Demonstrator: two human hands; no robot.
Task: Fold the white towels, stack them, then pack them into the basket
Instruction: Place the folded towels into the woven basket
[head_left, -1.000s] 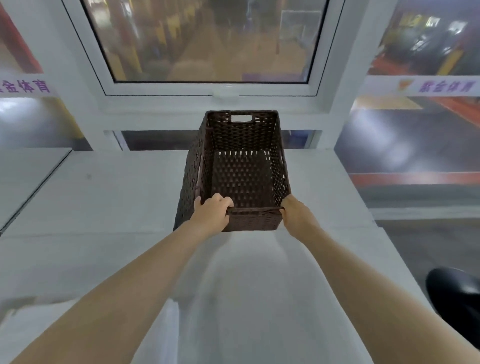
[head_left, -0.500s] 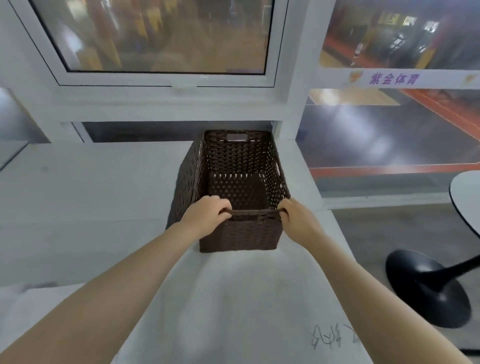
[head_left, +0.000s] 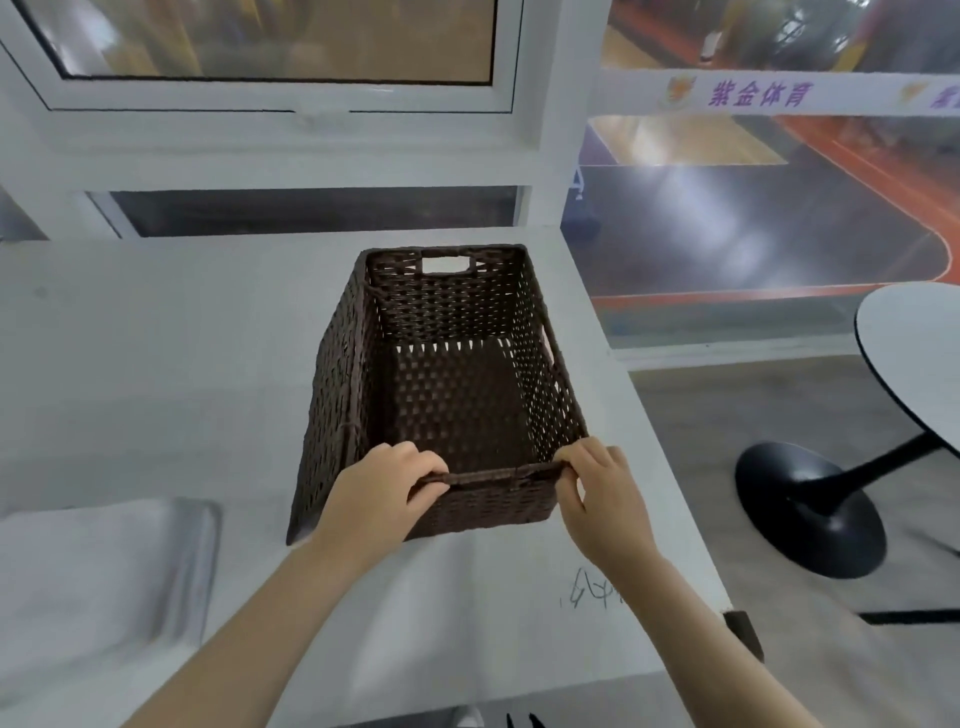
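White laminate covers the table (head_left: 156, 374) that runs beneath both forearms, with a scribble of pen marks (head_left: 592, 592) just nearer the person than the right hand (head_left: 597, 499). Beyond the hands, a white-framed window (head_left: 291, 104) sits above the table's far edge, and to the right of the right hand a glass wall looks down on a sports court (head_left: 753, 234) with a banner (head_left: 769, 93) of purple characters. Further right stands a round table (head_left: 914, 353) on a black pedestal base (head_left: 810, 509). Left of the left hand (head_left: 379, 493) lies a stack of white towels (head_left: 98, 582), blurred, well apart from the dark brown woven basket (head_left: 447, 374). Nothing lies in the basket, which stands on the table directly ahead of both hands. Each hand has its fingers curled over the basket's near rim, left at the left corner, right at the right corner, with both arms reaching forward.
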